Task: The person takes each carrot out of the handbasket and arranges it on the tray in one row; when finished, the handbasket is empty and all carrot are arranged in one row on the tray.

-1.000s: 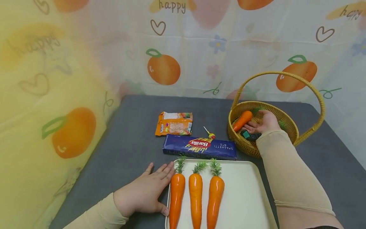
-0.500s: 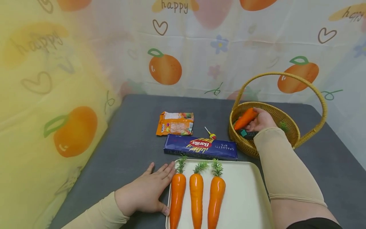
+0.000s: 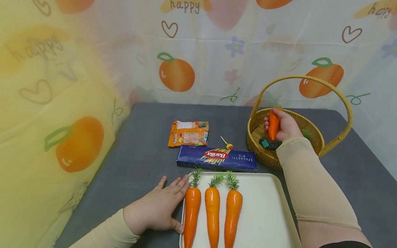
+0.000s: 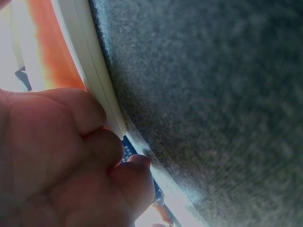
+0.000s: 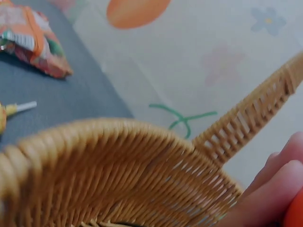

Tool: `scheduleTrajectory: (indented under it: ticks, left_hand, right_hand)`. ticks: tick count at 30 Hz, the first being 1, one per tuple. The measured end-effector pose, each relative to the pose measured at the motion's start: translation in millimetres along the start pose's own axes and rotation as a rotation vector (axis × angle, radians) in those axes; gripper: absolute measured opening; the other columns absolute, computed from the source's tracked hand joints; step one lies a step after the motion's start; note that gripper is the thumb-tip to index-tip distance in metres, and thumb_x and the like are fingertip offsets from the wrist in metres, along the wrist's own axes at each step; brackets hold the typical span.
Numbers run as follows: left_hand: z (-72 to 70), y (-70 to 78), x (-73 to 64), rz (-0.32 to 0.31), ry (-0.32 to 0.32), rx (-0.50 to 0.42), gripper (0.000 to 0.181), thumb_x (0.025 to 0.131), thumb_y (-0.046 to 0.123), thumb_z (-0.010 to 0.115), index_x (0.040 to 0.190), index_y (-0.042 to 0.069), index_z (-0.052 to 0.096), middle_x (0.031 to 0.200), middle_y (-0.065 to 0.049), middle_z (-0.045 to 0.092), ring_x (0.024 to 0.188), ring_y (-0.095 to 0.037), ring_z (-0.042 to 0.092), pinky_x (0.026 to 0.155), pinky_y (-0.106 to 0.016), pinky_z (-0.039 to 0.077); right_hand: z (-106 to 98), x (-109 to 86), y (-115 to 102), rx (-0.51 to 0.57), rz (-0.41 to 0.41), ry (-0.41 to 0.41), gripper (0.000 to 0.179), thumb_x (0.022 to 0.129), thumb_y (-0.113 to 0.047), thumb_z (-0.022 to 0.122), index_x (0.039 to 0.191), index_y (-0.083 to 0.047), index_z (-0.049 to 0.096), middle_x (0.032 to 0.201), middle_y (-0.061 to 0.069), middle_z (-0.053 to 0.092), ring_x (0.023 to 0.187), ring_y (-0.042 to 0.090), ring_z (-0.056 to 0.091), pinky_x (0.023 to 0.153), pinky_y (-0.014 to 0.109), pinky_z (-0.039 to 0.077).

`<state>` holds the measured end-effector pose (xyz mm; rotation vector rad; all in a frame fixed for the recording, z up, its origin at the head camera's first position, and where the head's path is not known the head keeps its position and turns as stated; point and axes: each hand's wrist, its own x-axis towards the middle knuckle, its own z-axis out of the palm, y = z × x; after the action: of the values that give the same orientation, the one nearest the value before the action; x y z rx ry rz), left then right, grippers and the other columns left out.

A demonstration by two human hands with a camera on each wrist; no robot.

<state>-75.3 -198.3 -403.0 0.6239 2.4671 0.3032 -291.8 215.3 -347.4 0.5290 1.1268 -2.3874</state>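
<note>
Orange, the held carrot point(image 3: 273, 128) is gripped in the right hand point(image 3: 287, 127) at the mouth of the basket point(image 3: 264, 157), narrow tip toward its near side; left of and nearer than the basket, the left hand point(image 3: 158, 208), fingers straight, touches the tray point(image 3: 265, 210).

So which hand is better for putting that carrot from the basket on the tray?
The right hand, I'd say: it grips the carrot at the basket, and the bare side of the tray is nearer it. The left hand rests against the tray's opposite edge, away from the basket.
</note>
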Motion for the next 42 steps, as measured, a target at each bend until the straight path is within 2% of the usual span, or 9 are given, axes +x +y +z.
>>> scheduleTrajectory:
  ticks: [5, 10, 19, 25, 29, 32, 37, 40, 42]
  left_hand:
    - [-0.8, 1.5, -1.1, 0.007, -0.001, -0.001, 0.13, 0.077, 0.073, 0.087, 0.177, 0.014, 0.029, 0.187, -0.004, 0.014, 0.172, -0.033, 0.021, 0.132, -0.078, 0.002]
    - [-1.3, 2.3, -1.3, -0.006, -0.001, 0.001, 0.131, 0.076, 0.074, 0.087, 0.177, 0.014, 0.029, 0.187, -0.003, 0.014, 0.172, -0.033, 0.021, 0.132, -0.078, 0.001]
    - [-2.3, 4.1, -1.8, -0.022, -0.01, 0.0, 0.132, 0.075, 0.073, 0.088, 0.177, 0.015, 0.028, 0.187, -0.003, 0.014, 0.172, -0.032, 0.02, 0.132, -0.077, 0.001]
    - [-2.0, 3.0, -1.8, -0.017, -0.005, 0.002, 0.132, 0.075, 0.074, 0.087, 0.177, 0.015, 0.028, 0.187, -0.002, 0.014, 0.172, -0.033, 0.021, 0.132, -0.077, 0.002]
    - [-2.4, 3.6, -2.0, -0.018, -0.006, -0.002, 0.132, 0.075, 0.074, 0.087, 0.177, 0.015, 0.028, 0.187, -0.002, 0.014, 0.172, -0.033, 0.021, 0.132, -0.077, 0.001]
    - [-2.8, 3.7, -3.0, -0.012, 0.001, 0.003, 0.133, 0.075, 0.073, 0.088, 0.177, 0.014, 0.027, 0.187, -0.003, 0.013, 0.172, -0.033, 0.021, 0.132, -0.077, 0.002]
    - [-3.7, 3.2, -3.9, -0.005, 0.011, 0.013, 0.134, 0.075, 0.072, 0.089, 0.177, 0.012, 0.027, 0.187, -0.004, 0.012, 0.171, -0.034, 0.021, 0.132, -0.077, 0.003]
    - [-4.3, 3.6, -4.3, -0.006, 0.007, 0.015, 0.134, 0.075, 0.072, 0.089, 0.177, 0.012, 0.027, 0.187, -0.004, 0.011, 0.172, -0.034, 0.021, 0.132, -0.077, 0.003]
    - [-4.5, 3.8, -4.9, -0.006, 0.008, 0.02, 0.134, 0.075, 0.072, 0.089, 0.177, 0.012, 0.026, 0.187, -0.004, 0.011, 0.172, -0.034, 0.021, 0.132, -0.077, 0.003]
  right_hand:
    - [0, -15.2, 2, 0.026, -0.032, -0.094, 0.03, 0.114, -0.04, 0.06, 0.119, -0.011, 0.055, 0.093, 0.008, 0.058, 0.072, 0.021, 0.056, 0.065, 0.031, 0.056]
    - [1, -37.3, 8, 0.006, -0.096, -0.168, 0.027, 0.115, -0.038, 0.059, 0.125, -0.013, 0.058, 0.099, 0.008, 0.059, 0.076, 0.021, 0.057, 0.067, 0.03, 0.057]
    - [-1, -78.3, 30, -0.118, -0.177, -0.347, 0.028, 0.114, -0.037, 0.059, 0.136, -0.021, 0.063, 0.107, 0.007, 0.064, 0.085, 0.021, 0.063, 0.078, 0.03, 0.059]
    - [-4, -103.1, 51, -0.178, -0.222, -0.515, 0.034, 0.118, -0.034, 0.048, 0.146, -0.02, 0.061, 0.111, 0.009, 0.069, 0.092, 0.024, 0.071, 0.084, 0.033, 0.064]
    - [-11, -117.2, 68, -0.225, -0.213, -0.608, 0.038, 0.12, -0.031, 0.039, 0.153, -0.023, 0.058, 0.115, 0.008, 0.071, 0.097, 0.025, 0.078, 0.09, 0.036, 0.066]
    - [-18, -125.7, 83, -0.265, -0.19, -0.618, 0.04, 0.121, -0.03, 0.038, 0.156, -0.027, 0.055, 0.119, 0.008, 0.072, 0.1, 0.025, 0.08, 0.094, 0.038, 0.067]
    - [-32, -136.1, 112, -0.324, -0.144, -0.577, 0.039, 0.121, -0.028, 0.04, 0.157, -0.031, 0.053, 0.122, 0.006, 0.072, 0.103, 0.024, 0.081, 0.096, 0.041, 0.066]
    - [-40, -141.2, 131, -0.349, -0.076, -0.518, 0.034, 0.121, -0.027, 0.043, 0.154, -0.032, 0.052, 0.122, 0.006, 0.072, 0.101, 0.023, 0.081, 0.096, 0.042, 0.066]
    - [-43, -144.7, 143, -0.372, -0.021, -0.447, 0.03, 0.121, -0.029, 0.046, 0.151, -0.032, 0.05, 0.122, 0.005, 0.072, 0.1, 0.023, 0.081, 0.095, 0.043, 0.067]
